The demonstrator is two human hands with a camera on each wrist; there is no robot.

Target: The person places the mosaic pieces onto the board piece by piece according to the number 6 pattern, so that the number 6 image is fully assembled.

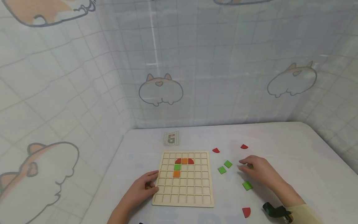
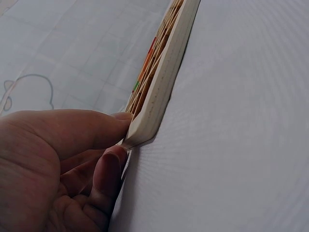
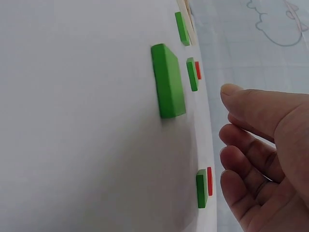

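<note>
My left hand grips the left edge of a pale wooden grid board. In the left wrist view its thumb and a finger meet the board's edge close to a corner. Two red quarter-circle tiles flank an orange square tile in an upper row of the board; a green square and another orange square lie below. Right of the board, my right hand hovers with loosely bent fingers, holding nothing. Near it are green square tiles, one of them large in the right wrist view.
Loose red quarter-circle tiles lie on the white table: one beside the board, one farther back, one at the front. A small card with a printed grid pattern lies behind the board. Patterned curtains surround the table.
</note>
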